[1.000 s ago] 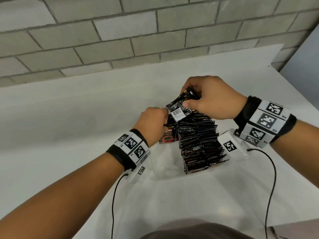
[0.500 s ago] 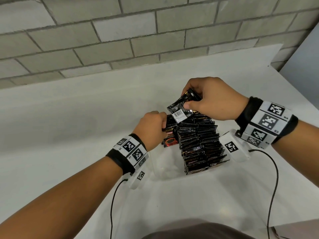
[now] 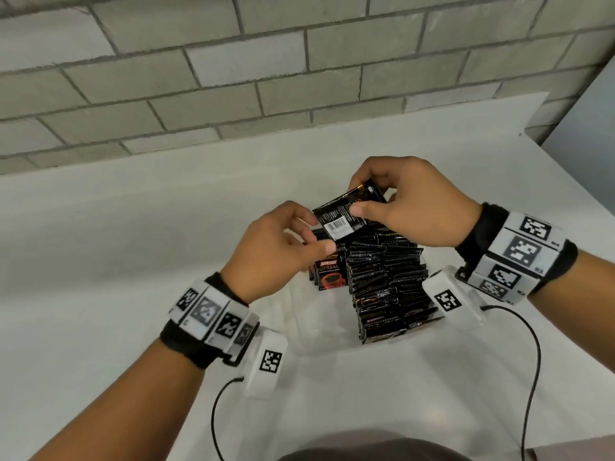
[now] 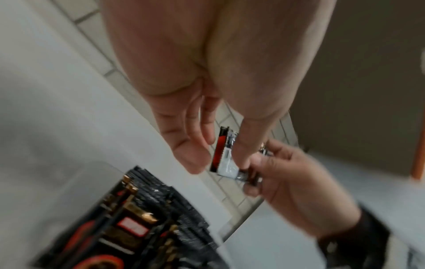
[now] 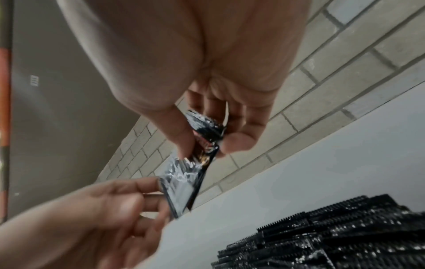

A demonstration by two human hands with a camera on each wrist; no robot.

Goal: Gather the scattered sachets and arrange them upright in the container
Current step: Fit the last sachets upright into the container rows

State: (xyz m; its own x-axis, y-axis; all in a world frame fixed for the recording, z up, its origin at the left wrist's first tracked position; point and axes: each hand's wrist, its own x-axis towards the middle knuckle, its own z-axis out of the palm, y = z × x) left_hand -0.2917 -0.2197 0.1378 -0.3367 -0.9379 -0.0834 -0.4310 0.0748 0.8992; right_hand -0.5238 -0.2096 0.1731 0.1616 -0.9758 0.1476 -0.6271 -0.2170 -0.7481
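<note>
Lifting off the packed row, my left hand (image 3: 279, 247) now pinches the sachet (image 3: 346, 216) at frame centre beside my pinching right hand (image 3: 409, 207); a loose hand-over could drop it onto the row.

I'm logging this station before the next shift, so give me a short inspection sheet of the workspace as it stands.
Surface: white table, bare where seen.
Job's things: black sachets packed upright in clear container; one loose sachet held above them.
Clutter: nothing seen.
Grippers: right hand pinches the loose sachet; left hand at its lower corner, fingers loosely spread, grip unclear.
Cables: black cable from each wrist unit, trailing on the table.
Surroundings: grey block wall behind.
</note>
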